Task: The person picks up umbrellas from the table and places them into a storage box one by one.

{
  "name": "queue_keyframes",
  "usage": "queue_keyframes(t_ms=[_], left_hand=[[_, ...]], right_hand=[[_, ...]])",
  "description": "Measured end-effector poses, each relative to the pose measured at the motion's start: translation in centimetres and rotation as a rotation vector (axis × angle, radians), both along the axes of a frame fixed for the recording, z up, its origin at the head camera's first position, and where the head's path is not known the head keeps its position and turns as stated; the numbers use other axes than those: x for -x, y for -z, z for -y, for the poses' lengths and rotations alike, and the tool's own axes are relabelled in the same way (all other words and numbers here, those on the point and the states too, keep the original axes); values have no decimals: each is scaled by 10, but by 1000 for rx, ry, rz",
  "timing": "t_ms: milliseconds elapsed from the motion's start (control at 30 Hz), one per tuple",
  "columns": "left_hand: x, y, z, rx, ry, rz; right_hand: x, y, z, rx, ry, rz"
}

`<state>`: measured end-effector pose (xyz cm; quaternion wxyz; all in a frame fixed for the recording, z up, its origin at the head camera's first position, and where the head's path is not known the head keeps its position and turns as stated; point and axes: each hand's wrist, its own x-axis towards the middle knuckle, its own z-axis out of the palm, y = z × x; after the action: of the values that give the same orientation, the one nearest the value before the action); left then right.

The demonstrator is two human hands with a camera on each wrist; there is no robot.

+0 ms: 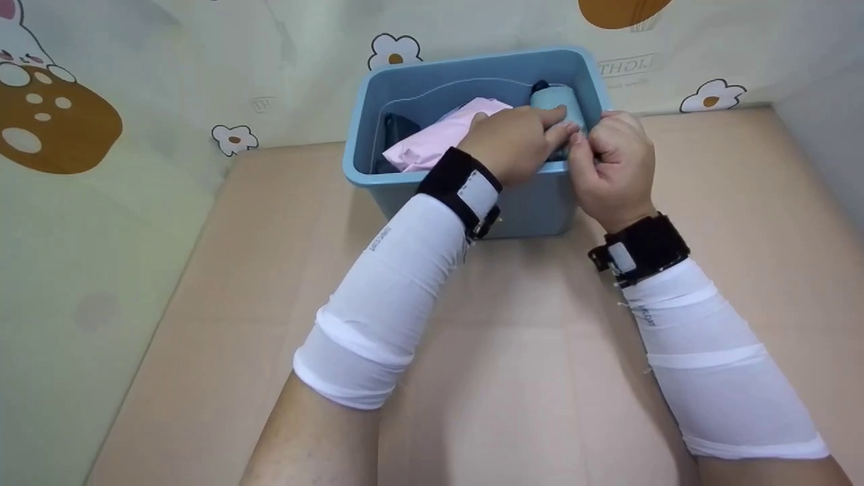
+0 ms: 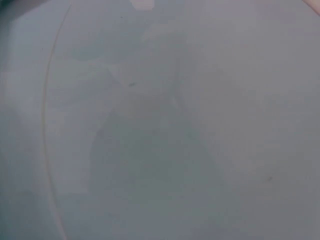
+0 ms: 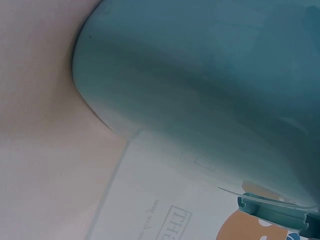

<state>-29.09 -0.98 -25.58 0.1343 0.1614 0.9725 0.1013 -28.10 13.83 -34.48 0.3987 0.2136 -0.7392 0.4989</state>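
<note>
A blue plastic bin (image 1: 530, 209) stands against the wall, and its outer side fills much of the right wrist view. My left hand (image 1: 509, 142) reaches over the front rim, its fingers lying across a light-blue cylinder-like thing (image 1: 557, 101) inside; their undersides are hidden. At the front right corner, my right hand (image 1: 614, 162) has its fingers curled and grips the rim, the thumb close to the left fingertips. Whether anything small is between the hands is hidden. Beside the left hand lies a pink folded bag or cloth (image 1: 432, 142).
Dark things (image 1: 399, 129) lie at the bin's left inside. The bin stands on a beige surface (image 1: 290, 270) beside a wall covering (image 1: 304, 74) with flower prints. The left wrist view shows only a blurred pale blue-grey surface (image 2: 160, 125).
</note>
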Motion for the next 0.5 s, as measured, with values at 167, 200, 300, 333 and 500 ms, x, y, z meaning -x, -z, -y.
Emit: queue_keyframes(t_ms=[167,200,300,333,500], left_hand=[[-3,0,3,-18,26,-32],[-4,1,3,-17,23,-38],[-6,1,4,-12,17,-66],[-6,2,4,-13,18,-79],[-9,5,7,-26,29,-177]], right_hand=[[0,0,0,-7,1,6],[0,0,0,-7,1,8],[0,-1,-1,-6,-2,15],[0,-1,-1,-3,-4,18],[-2,-2,0,8,-9,38]])
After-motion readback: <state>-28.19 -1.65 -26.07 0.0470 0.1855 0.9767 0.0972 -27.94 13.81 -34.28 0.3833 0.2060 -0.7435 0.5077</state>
